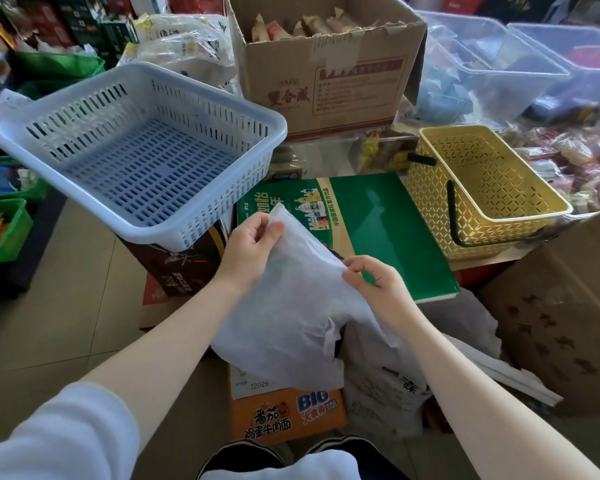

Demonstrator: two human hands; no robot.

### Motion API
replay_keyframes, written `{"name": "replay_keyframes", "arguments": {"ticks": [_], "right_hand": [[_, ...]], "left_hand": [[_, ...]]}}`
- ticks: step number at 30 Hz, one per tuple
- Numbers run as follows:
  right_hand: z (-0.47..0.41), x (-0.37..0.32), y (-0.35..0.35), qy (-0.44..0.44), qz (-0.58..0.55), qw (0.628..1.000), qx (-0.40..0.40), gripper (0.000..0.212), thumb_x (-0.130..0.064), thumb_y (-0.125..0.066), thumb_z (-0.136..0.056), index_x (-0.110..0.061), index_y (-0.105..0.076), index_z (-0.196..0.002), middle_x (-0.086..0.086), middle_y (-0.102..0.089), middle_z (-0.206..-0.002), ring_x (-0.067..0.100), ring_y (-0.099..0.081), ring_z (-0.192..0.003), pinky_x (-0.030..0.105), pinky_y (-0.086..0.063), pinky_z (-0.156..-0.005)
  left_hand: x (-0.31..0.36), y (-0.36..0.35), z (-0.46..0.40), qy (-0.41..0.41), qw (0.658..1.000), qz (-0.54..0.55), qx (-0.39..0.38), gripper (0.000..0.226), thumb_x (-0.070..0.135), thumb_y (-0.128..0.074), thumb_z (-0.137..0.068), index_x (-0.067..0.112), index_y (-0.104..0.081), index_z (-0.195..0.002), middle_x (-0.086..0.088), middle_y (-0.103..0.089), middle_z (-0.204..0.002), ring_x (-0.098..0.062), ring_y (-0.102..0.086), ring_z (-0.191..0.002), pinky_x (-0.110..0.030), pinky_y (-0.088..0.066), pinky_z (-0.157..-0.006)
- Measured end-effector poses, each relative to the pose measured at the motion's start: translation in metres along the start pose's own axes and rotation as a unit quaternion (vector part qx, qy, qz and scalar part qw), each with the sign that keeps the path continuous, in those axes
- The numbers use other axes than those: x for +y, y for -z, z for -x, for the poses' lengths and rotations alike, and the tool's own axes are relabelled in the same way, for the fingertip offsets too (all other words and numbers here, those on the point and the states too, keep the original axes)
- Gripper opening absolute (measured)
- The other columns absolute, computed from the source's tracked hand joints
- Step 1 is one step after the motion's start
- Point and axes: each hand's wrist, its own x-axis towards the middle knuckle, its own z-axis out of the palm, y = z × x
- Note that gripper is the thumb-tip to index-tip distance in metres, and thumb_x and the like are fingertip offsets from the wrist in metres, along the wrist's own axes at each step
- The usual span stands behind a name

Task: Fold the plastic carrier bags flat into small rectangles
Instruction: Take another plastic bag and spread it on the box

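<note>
A white bag [291,299] hangs in the air between both hands, above a green box [388,230] and an orange box [284,417]; its top corner is pinched by the left hand [253,251], thumb and fingers [274,233] curled on the film, and its right edge is pinched by the right hand [374,282], fingers bent round the plastic. The lower part of the bag sags loose and crumpled toward the person's lap. Just right of it lies a pile of more bags [395,386], one bearing dark print too creased to read. The green box carries Chinese writing and small pictures of bottles along its left part; the rest of its top is bare and flat. The orange box reads "BIG" with Chinese characters, and a white label above it shows "I2026". To the left a pale blue basket [136,147] sits tilted on a dark carton [181,268], nothing in it. To the right a yellow basket [482,188] with black handles stands beside the green box, also holding nothing. Behind, an open cardboard box [326,74] with brown Chinese lettering holds wrapped packets. Clear tubs [499,64] stand at far right. Tiled floor [66,306] lies open at the left
</note>
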Motion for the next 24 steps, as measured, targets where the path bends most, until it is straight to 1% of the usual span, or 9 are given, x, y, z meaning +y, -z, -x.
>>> {"name": "replay_keyframes", "arguments": {"ticks": [3, 5, 8, 12, 14, 15, 17, 21, 24], "right_hand": [[0.001, -0.006, 0.01, -0.019, -0.038, 0.999, -0.01, 0.016, -0.008, -0.053, -0.093, -0.005, -0.068, -0.092, -0.005, -0.068, -0.097, 0.016, -0.06, -0.092, 0.03, -0.044, -0.083], [0.0, -0.012, 0.013, -0.04, -0.007, 0.999, -0.03, 0.022, -0.013, -0.048, -0.096, -0.008, -0.069, -0.099, -0.002, -0.068, -0.099, 0.017, -0.06, -0.095, 0.027, -0.042, -0.082], [-0.001, -0.014, 0.011, -0.064, 0.069, 0.99, -0.103, 0.029, -0.021, -0.044, -0.098, -0.007, -0.067, -0.109, -0.007, -0.059, -0.116, 0.012, -0.054, -0.111, 0.02, -0.037, -0.089], [0.0, -0.031, -0.001, -0.023, -0.044, 0.993, -0.109, 0.024, -0.035, -0.053, -0.09, -0.016, -0.067, -0.093, -0.007, -0.054, -0.129, 0.008, -0.049, -0.119, 0.024, -0.04, -0.097], [-0.003, -0.039, -0.007, 0.013, -0.038, 0.994, -0.103, 0.027, -0.035, -0.059, -0.08, -0.008, -0.064, -0.084, -0.007, -0.059, -0.117, 0.007, -0.054, -0.108, 0.022, -0.042, -0.089], [-0.004, -0.041, -0.01, 0.026, -0.031, 0.993, -0.112, 0.032, -0.033, -0.061, -0.079, -0.002, -0.061, -0.081, -0.004, -0.061, -0.101, 0.009, -0.055, -0.091, 0.024, -0.041, -0.078], [-0.005, -0.04, -0.012, 0.02, -0.027, 0.988, -0.151, 0.044, -0.034, -0.062, -0.081, 0.008, -0.051, -0.075, 0.005, -0.046, -0.07, 0.016, -0.041, -0.065, 0.029, -0.03, -0.063], [-0.002, -0.029, -0.003, -0.03, 0.006, 0.979, -0.204, 0.052, -0.043, -0.066, -0.082, 0.008, -0.053, -0.076, 0.018, -0.046, -0.067, 0.017, -0.041, -0.064, 0.031, -0.034, -0.065], [0.0, -0.017, 0.005, -0.051, 0.052, 0.975, -0.211, 0.047, -0.032, -0.067, -0.084, 0.01, -0.047, -0.074, 0.01, -0.045, -0.067, 0.02, -0.04, -0.058, 0.033, -0.036, -0.061]], "left_hand": [[-0.01, 0.009, 0.001, -0.041, 0.996, -0.072, 0.031, 0.027, 0.028, -0.051, -0.093, 0.01, -0.051, -0.073, 0.005, -0.039, -0.059, -0.003, -0.035, -0.052, -0.012, -0.03, -0.051], [-0.013, 0.011, 0.003, -0.057, 0.995, -0.076, 0.036, 0.025, 0.026, -0.052, -0.093, 0.012, -0.052, -0.072, 0.004, -0.041, -0.058, -0.003, -0.036, -0.053, -0.012, -0.03, -0.051], [-0.01, 0.009, 0.006, -0.077, 0.995, -0.068, 0.007, 0.021, 0.026, -0.05, -0.093, 0.015, -0.055, -0.076, 0.001, -0.043, -0.06, -0.005, -0.037, -0.055, -0.012, -0.03, -0.053], [0.0, 0.005, 0.009, -0.113, 0.991, -0.051, -0.043, 0.02, 0.026, -0.049, -0.093, 0.015, -0.058, -0.079, 0.0, -0.046, -0.06, -0.006, -0.038, -0.055, -0.014, -0.031, -0.053], [0.006, 0.003, 0.012, -0.127, 0.989, -0.04, -0.061, 0.017, 0.029, -0.048, -0.091, 0.024, -0.057, -0.078, 0.008, -0.049, -0.059, -0.005, -0.039, -0.054, -0.014, -0.031, -0.053], [0.009, 0.003, 0.013, -0.135, 0.988, -0.037, -0.063, 0.016, 0.027, -0.048, -0.092, 0.028, -0.055, -0.077, 0.012, -0.049, -0.058, -0.004, -0.039, -0.053, -0.012, -0.03, -0.052], [0.013, 0.007, 0.014, -0.157, 0.986, -0.038, -0.041, 0.019, 0.02, -0.048, -0.093, 0.026, -0.053, -0.076, 0.019, -0.05, -0.058, 0.0, -0.04, -0.052, -0.009, -0.03, -0.053], [0.009, 0.02, 0.011, -0.173, 0.982, -0.067, 0.025, 0.017, 0.02, -0.047, -0.094, 0.018, -0.054, -0.078, 0.011, -0.042, -0.055, -0.001, -0.038, -0.054, -0.009, -0.032, -0.052], [-0.002, 0.026, 0.011, -0.156, 0.984, -0.073, 0.051, 0.02, 0.024, -0.044, -0.095, 0.02, -0.052, -0.077, 0.015, -0.046, -0.057, 0.0, -0.04, -0.055, -0.009, -0.032, -0.054]]}}
